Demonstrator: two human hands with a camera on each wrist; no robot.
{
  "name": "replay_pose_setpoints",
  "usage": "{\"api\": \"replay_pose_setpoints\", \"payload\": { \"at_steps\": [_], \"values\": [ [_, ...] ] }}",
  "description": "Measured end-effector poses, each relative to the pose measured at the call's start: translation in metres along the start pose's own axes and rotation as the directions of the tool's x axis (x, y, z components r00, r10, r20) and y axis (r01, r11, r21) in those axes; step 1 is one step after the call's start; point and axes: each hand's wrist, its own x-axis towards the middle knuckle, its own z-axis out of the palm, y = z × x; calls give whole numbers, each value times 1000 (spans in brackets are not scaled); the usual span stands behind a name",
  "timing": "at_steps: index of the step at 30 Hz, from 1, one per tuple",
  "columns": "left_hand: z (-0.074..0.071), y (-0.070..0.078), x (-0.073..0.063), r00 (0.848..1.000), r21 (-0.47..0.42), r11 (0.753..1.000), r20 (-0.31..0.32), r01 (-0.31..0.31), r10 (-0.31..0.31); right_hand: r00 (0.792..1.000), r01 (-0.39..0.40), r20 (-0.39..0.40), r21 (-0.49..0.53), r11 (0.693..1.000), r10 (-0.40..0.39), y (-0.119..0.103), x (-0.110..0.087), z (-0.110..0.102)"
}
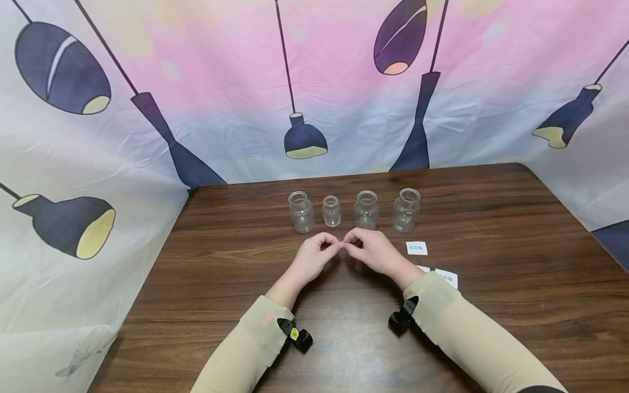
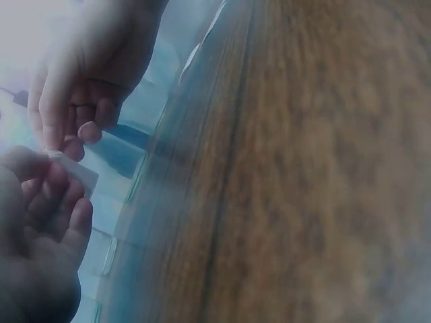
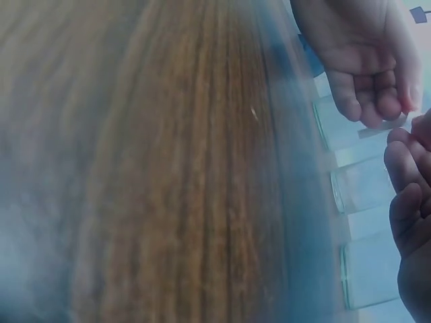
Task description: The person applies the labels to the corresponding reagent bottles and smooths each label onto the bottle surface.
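Both hands meet just in front of a row of glass jars, fingertips close together. Between them is a small white paper label (image 2: 79, 172), which shows as a pale slip in the left wrist view. My left hand (image 1: 314, 258) pinches it between thumb and index finger. From the other side, my right hand (image 1: 375, 251) pinches it the same way. Most of the label is hidden by the fingers in the head view. Behind the right hand stands a clear glass jar (image 1: 366, 210), and a smaller jar (image 1: 331, 212) is just left of it.
Another glass jar (image 1: 301, 212) ends the row at left, and one more jar (image 1: 406, 210) at right. A printed white label (image 1: 416, 248) lies right of the right hand. Nearer, a second label (image 1: 448, 277) lies partly under the right sleeve. All are on a brown wooden table (image 1: 211, 262).
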Motion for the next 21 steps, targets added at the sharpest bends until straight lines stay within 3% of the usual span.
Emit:
{"api": "replay_pose_setpoints", "payload": {
  "at_steps": [11, 21],
  "values": [
    [-4, -4, -3, 998, -11, 999, -31, 45, -46, 995, -95, -14, 44, 994, 96, 9, -4, -5],
    [-12, -6, -6, 998, 10, 999, -58, 37, -37, 991, -120, -44, 72, 990, 124, 13, -5, -11]
  ]
}}
